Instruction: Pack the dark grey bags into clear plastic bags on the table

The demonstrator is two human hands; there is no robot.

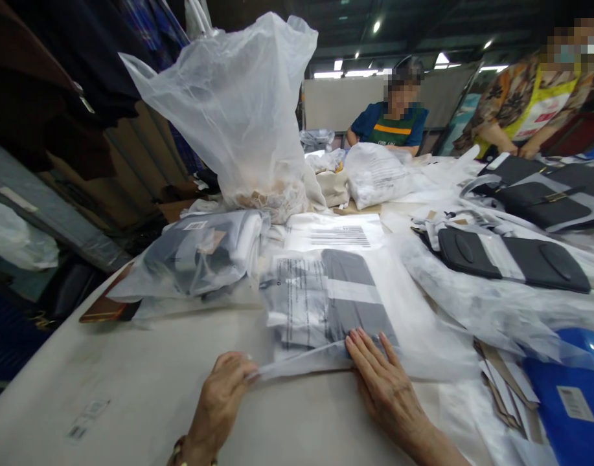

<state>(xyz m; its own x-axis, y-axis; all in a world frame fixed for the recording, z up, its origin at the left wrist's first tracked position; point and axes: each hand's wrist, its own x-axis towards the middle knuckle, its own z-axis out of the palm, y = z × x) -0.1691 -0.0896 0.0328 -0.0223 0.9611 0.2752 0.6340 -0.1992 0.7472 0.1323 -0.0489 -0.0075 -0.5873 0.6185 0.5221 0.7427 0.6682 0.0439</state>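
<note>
At the near left corner of a clear bag, your left hand had thumb and fingers pinched together on the plastic. Your right hand lay palm down, fingers straight and holding nothing, pressing the same near edge. Under the plastic was a dark grey bundle with a pale band across it, flat on the table before you. Just beyond lay a printed white sheet; to the left sat a filled bag, and behind that rose a tall cloudy bag. Rightward were a black case and a blue bin. Two co-workers were across the table.
</note>
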